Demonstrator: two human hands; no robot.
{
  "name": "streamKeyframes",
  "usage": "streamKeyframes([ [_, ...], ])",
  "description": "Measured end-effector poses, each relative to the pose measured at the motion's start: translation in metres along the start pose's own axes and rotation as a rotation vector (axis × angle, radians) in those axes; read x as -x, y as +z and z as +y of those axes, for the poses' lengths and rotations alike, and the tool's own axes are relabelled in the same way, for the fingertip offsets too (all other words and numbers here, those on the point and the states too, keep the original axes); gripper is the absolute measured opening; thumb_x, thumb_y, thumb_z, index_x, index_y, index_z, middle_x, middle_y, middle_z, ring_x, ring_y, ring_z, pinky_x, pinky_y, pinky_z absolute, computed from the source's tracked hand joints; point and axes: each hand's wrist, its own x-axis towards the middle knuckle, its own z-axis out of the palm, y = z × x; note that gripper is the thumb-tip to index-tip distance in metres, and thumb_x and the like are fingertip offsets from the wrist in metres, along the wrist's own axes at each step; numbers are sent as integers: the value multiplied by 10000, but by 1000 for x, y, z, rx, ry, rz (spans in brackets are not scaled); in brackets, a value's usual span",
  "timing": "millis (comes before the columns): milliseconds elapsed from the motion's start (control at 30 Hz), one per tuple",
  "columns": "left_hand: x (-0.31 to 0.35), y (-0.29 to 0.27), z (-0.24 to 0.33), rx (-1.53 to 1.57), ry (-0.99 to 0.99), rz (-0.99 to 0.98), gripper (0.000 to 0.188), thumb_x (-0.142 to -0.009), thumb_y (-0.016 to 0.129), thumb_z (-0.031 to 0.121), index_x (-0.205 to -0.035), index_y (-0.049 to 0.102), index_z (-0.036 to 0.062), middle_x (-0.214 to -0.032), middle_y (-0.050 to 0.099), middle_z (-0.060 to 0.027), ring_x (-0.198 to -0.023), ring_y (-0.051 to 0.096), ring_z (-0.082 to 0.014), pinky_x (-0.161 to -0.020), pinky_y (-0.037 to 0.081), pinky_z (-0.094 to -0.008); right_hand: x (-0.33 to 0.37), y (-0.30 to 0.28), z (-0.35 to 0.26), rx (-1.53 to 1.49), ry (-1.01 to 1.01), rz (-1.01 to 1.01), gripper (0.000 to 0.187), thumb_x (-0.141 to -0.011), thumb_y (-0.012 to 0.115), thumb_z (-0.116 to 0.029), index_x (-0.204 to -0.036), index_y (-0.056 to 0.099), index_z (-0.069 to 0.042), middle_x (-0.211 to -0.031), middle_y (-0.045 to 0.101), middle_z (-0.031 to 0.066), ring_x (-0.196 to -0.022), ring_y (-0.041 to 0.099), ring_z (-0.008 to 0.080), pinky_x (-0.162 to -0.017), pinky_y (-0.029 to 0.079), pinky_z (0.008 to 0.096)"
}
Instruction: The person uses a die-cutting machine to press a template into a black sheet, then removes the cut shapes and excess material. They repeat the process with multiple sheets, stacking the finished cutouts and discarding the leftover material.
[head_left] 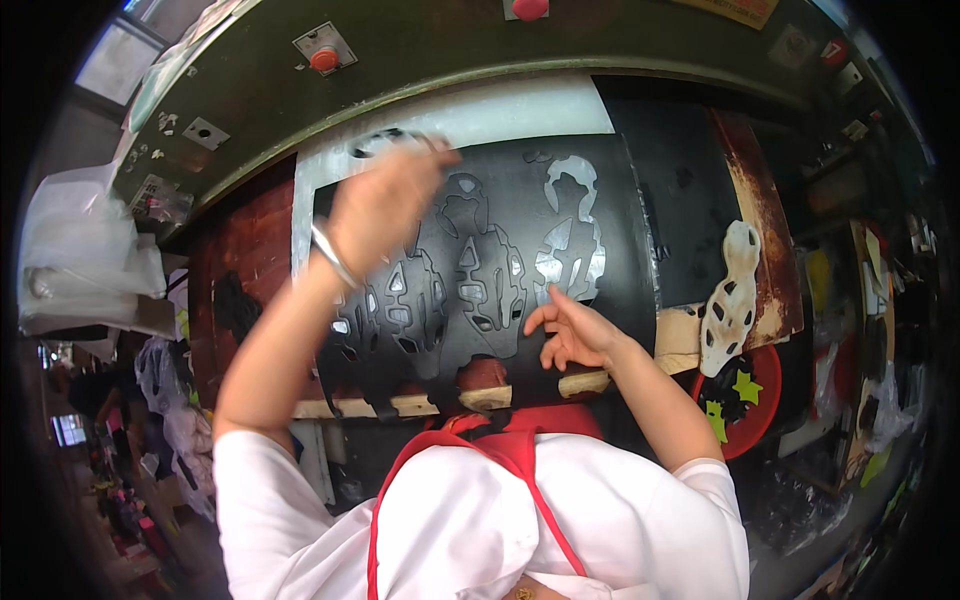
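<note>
A black flexible sheet lies in front of me, with several sole-shaped outlines cut into it. Pale light surface shows through the cut-out at its right end; the cut piece in the middle still sits in the sheet. My left hand, wearing a silver bangle, is raised over the sheet's far left part and smeared by motion. Just beyond it appears part of a dark-and-white cut shape; whether the hand touches it is unclear. My right hand hovers by the near right cut-outs, fingers apart and holding nothing.
A green machine beam with a red push button spans the far side. On the right, a pale sole-shaped piece rests near a red basin of green and black scraps. Plastic bags hang left.
</note>
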Motion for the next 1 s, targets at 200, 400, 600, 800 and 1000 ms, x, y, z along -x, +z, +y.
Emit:
streamKeyframes([
  [200,141,101,35,62,153,-204,445,-763,734,316,-1124,621,84,-1031,598,-107,-910,585,-268,-774,440,-362,-13,0,20,-390,-191,-71,737,-913,302,-682,-834,578,-2,-640,522,99,-542,548,222,-433,381,279],
  [400,45,54,-33,897,-794,561,372,-1007,455,343,-886,648,49,-660,569,8,-534,502,-70,-481,385,-233,-9,36,43,182,-398,314,208,-906,638,-191,-845,590,2,-868,622,118,-579,652,164,-493,512,241],
  [600,-47,-87,-135,240,-408,636,273,-964,572,305,-973,690,59,-775,627,4,-652,555,-76,-593,436,-209,15,64,52,675,-569,749,193,-812,730,-78,-857,594,51,-950,599,127,-602,681,164,-527,519,241],
  [800,-94,-206,-134,495,-254,760,266,-979,545,331,-958,651,88,-719,613,27,-534,507,-50,-466,395,-185,13,99,48,1169,-1030,890,205,-731,753,-75,-852,622,26,-909,635,155,-776,646,300,-695,531,361],
  [1000,3,-139,-98,-89,-109,475,244,-990,509,211,-979,670,29,-882,646,-51,-700,570,-110,-653,472,-265,-40,96,30,982,-300,271,258,-761,769,-228,-882,680,-18,-881,675,107,-753,618,166,-661,494,316],
])
